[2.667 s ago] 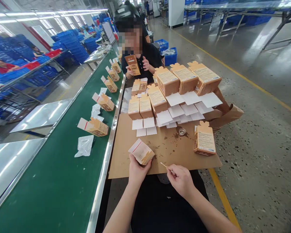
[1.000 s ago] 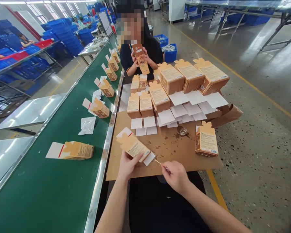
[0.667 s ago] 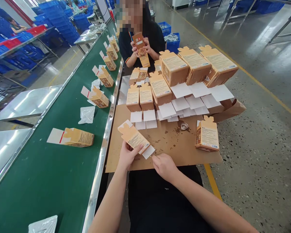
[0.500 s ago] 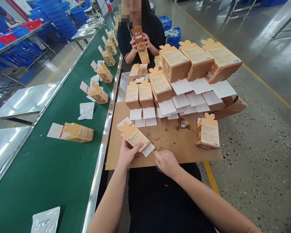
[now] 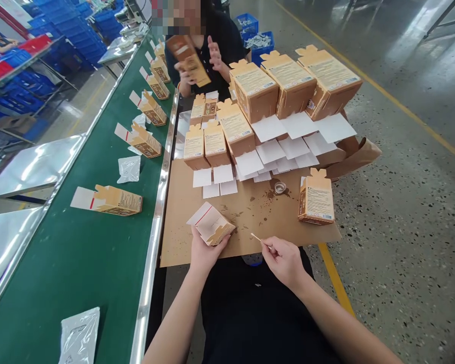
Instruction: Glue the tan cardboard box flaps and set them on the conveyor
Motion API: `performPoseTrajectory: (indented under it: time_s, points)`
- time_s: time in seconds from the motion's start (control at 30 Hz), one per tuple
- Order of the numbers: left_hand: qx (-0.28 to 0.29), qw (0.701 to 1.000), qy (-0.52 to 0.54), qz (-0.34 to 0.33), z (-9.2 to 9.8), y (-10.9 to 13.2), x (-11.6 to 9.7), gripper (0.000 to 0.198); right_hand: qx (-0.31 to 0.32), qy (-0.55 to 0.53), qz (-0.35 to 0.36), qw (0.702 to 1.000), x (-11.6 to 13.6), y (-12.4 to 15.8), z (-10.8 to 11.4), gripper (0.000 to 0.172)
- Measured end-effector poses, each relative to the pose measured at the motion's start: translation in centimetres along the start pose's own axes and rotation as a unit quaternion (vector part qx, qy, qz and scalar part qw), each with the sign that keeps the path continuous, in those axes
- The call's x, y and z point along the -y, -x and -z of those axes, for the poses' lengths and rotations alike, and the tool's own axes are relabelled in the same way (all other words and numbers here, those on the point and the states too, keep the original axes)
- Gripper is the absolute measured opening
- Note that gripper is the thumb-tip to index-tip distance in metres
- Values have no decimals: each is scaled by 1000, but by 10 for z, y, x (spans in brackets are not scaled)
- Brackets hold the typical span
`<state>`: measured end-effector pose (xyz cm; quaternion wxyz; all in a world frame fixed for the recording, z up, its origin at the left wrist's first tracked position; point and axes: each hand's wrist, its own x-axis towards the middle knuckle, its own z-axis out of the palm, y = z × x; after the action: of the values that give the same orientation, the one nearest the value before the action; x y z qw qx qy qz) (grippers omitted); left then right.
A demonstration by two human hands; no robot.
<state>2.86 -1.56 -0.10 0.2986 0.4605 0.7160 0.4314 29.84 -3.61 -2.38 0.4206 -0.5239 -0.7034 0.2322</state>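
Left of the green conveyor belt (image 5: 79, 253), blue plastic crates (image 5: 76, 45) fill metal racks (image 5: 34, 48) and shiny steel panels (image 5: 32, 172) catch the light; right of it, a polished speckled floor (image 5: 402, 253) stretches away, glossy with reflections and marked by a yellow line (image 5: 398, 96), with more blue crates (image 5: 247, 24) standing on it farther along

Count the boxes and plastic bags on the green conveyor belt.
On the green conveyor belt, as far as it shows:
Boxes: 6
Plastic bags: 3
Total: 9
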Motion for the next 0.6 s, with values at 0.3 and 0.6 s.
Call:
performPoseTrajectory:
  time_s: [0.3,0.6]
  points:
    - [31,1000,4,-1,4,-22,13,81,-1,-21,18,1000,6,-5,-16,34]
    - [-327,943,56,13,152,-83,55,111,-60,-69,10,996,3,-11,17,37]
